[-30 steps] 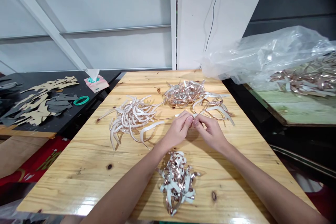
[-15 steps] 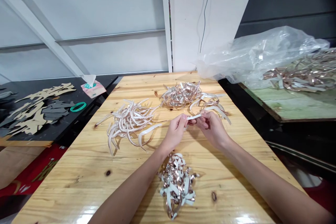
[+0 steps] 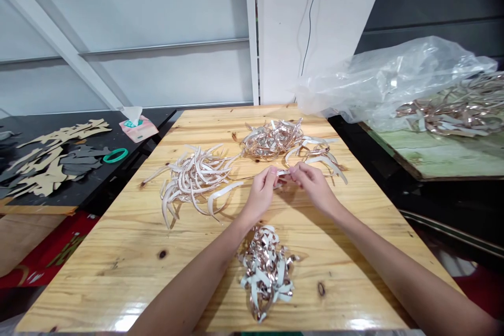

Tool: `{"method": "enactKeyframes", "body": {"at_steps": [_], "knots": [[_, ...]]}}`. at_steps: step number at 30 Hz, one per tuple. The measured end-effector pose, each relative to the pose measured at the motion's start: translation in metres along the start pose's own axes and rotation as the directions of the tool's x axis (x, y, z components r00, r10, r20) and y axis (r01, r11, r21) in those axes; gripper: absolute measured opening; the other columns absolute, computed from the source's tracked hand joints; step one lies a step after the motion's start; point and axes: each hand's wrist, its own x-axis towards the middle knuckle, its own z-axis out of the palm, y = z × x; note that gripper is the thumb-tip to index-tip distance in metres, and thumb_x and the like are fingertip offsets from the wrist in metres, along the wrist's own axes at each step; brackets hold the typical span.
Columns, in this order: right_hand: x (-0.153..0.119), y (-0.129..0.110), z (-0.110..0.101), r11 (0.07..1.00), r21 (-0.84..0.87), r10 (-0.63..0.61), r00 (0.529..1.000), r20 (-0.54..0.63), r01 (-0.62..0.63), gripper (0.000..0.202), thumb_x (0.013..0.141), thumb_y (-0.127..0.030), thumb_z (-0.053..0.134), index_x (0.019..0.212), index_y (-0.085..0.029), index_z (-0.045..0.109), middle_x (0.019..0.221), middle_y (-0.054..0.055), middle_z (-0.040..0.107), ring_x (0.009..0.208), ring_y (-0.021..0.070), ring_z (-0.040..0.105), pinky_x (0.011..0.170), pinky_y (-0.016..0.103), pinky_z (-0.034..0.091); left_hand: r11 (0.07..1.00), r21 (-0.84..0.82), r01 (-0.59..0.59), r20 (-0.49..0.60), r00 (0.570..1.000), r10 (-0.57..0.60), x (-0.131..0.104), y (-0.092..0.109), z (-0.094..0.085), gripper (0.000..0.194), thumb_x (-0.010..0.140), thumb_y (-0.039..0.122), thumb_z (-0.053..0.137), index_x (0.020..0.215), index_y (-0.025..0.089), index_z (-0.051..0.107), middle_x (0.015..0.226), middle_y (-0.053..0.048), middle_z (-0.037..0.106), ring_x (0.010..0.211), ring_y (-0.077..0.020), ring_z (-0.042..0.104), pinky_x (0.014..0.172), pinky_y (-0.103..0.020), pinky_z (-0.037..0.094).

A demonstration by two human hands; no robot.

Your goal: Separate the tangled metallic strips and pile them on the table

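Observation:
Between my two hands a narrow strip (image 3: 282, 172), white on the side that shows, is held just above the wooden table. My left hand (image 3: 263, 189) pinches one end with thumb and forefinger. The fingers of my right hand (image 3: 309, 181) are closed on the other end, close to the left ones. Beyond them is a tangled heap of shiny rose-gold strips (image 3: 271, 139), with several loose strips (image 3: 325, 155) to its right. A pile of curved whitish strips (image 3: 197, 176) lies left of my hands. Nearer me, between my forearms, sits a heap of short curled strip pieces (image 3: 265, 273).
On a black table (image 3: 102, 184) at left are beige and grey scraps (image 3: 59, 163), a green tape ring (image 3: 115, 155) and a pink tissue pack (image 3: 138, 128). At right, clear plastic sheeting (image 3: 401, 76) and more strips (image 3: 464, 115) lie on a greenish board (image 3: 429, 160).
My hands have come closer together along the strip, and less of it shows between them. The right hand's fingers have drawn inward. The piles look unchanged; the view has shifted slightly.

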Motion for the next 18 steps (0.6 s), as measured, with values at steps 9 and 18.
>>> {"method": "enactKeyframes", "body": {"at_steps": [9,18], "knots": [[-0.020,-0.008,0.009,0.917,-0.282,-0.259,0.959,0.116,0.281,0.032,0.097,-0.031,0.049,0.067,-0.021,0.044,0.063,-0.002,0.043,0.062,0.0153,0.040,0.060,0.030,0.031,0.984,0.127,-0.126,0.168,0.980,0.104,-0.009,0.014,-0.001,0.039,0.096,0.051,0.051,0.075,0.019,0.043,0.072,0.003,0.041,0.068,-0.0123,0.040,0.066,-0.025,0.035],[-0.017,-0.011,0.015,0.979,0.192,-0.070,0.997,-0.017,0.072,0.027,0.088,-0.020,0.053,0.061,-0.021,0.049,0.061,-0.002,0.047,0.061,0.0147,0.045,0.060,0.028,0.037,0.998,0.037,-0.060,0.140,0.989,0.054,-0.009,0.007,0.004,0.041,0.102,0.048,0.039,0.076,0.018,0.048,0.073,0.001,0.046,0.073,-0.0134,0.044,0.071,-0.026,0.038]]}}
